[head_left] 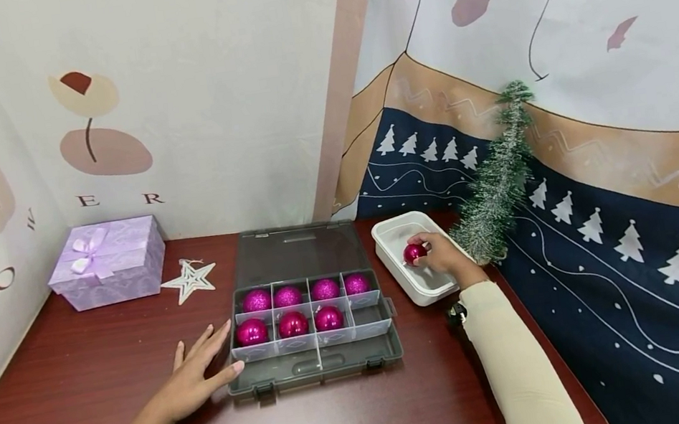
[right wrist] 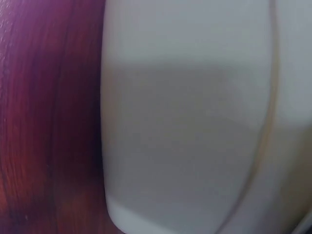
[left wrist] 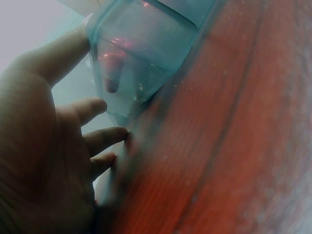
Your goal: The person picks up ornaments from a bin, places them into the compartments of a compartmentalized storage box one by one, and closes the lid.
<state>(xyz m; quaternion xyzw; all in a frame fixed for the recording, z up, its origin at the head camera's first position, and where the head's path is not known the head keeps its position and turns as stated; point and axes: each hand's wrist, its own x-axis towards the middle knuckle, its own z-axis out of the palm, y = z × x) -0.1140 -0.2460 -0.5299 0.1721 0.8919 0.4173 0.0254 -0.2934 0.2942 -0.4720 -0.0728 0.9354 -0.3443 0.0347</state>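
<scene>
In the head view my right hand (head_left: 439, 254) pinches a shiny magenta Christmas ball (head_left: 414, 253) over the white plastic tub (head_left: 394, 262). The right wrist view shows only the tub's side (right wrist: 185, 136) close up. My left hand (head_left: 199, 373) lies at the left side of the dark clear compartment box (head_left: 360, 361), fingers spread, thumb and fingertips at its edge. Two rows of magenta balls sit in the box: glittery ones (head_left: 288, 296) behind, shiny ones (head_left: 293, 324) in front. The right compartment (head_left: 370, 315) of the front row holds no ball.
A purple gift box (head_left: 115, 262) and a white star ornament (head_left: 190, 280) stand at the back left. Right of the tub leans a small frosted artificial tree (head_left: 498, 182). The box's open lid (head_left: 299, 252) lies toward the back wall.
</scene>
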